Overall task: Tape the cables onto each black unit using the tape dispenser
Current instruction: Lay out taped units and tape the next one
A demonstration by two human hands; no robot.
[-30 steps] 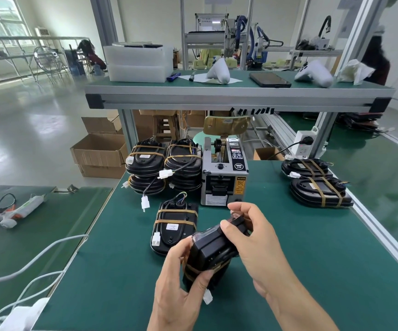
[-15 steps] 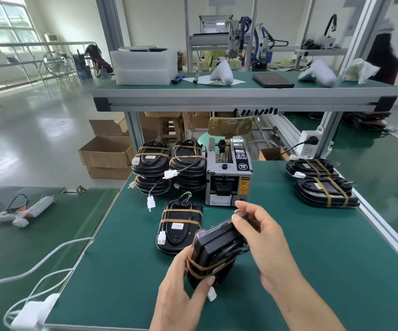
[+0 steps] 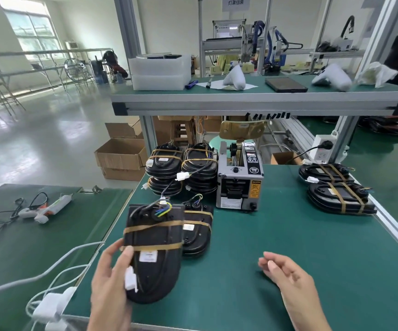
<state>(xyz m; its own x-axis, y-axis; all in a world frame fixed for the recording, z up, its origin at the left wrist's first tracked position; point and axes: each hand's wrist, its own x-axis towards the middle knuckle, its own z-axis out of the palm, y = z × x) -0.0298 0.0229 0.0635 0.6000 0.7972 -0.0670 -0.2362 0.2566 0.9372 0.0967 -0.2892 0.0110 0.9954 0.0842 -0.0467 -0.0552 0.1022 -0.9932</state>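
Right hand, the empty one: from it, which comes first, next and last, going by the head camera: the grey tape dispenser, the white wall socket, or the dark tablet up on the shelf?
From the right hand, nearest first:
1. Tape dispenser, on the green table ahead and a little left of it.
2. White socket, on the frame post at the table's far right edge.
3. Dark tablet, up on the upper shelf, farthest back.

Both the left hand (image 3: 112, 283) and right hand (image 3: 288, 275) are bare, forearms unsleeved.
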